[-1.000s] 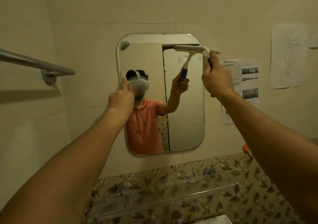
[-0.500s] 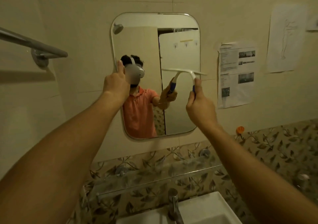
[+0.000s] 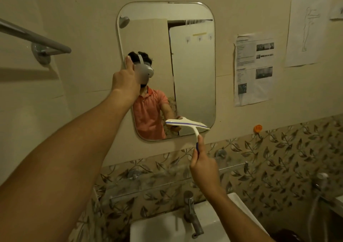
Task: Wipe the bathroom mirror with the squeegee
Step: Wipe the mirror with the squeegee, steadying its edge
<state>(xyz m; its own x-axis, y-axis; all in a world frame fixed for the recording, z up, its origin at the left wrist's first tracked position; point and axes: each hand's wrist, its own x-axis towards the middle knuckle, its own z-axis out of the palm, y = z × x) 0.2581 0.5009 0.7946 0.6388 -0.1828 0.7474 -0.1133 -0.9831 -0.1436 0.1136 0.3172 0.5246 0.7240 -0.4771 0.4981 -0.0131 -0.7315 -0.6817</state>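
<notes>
A rounded rectangular mirror (image 3: pixel 193 74) hangs on the beige tiled wall. My right hand (image 3: pixel 203 165) grips the blue handle of a white squeegee (image 3: pixel 187 124), whose blade lies across the mirror's lower right part near the bottom edge. My left hand (image 3: pixel 126 78) holds the mirror's left edge at mid height, thumb pointing up along the rim. The mirror reflects a person in an orange shirt wearing a headset.
A metal towel bar (image 3: pixel 37 37) juts from the wall at left. Printed papers (image 3: pixel 253 69) are stuck to the wall at right, beside an orange hook (image 3: pixel 258 128). Below are a glass shelf (image 3: pixel 167 182), a tap (image 3: pixel 191 212) and a white basin (image 3: pixel 163 228).
My right hand has drawn the squeegee down the mirror's right side from the top edge to near the bottom. My left hand has stayed on the left rim.
</notes>
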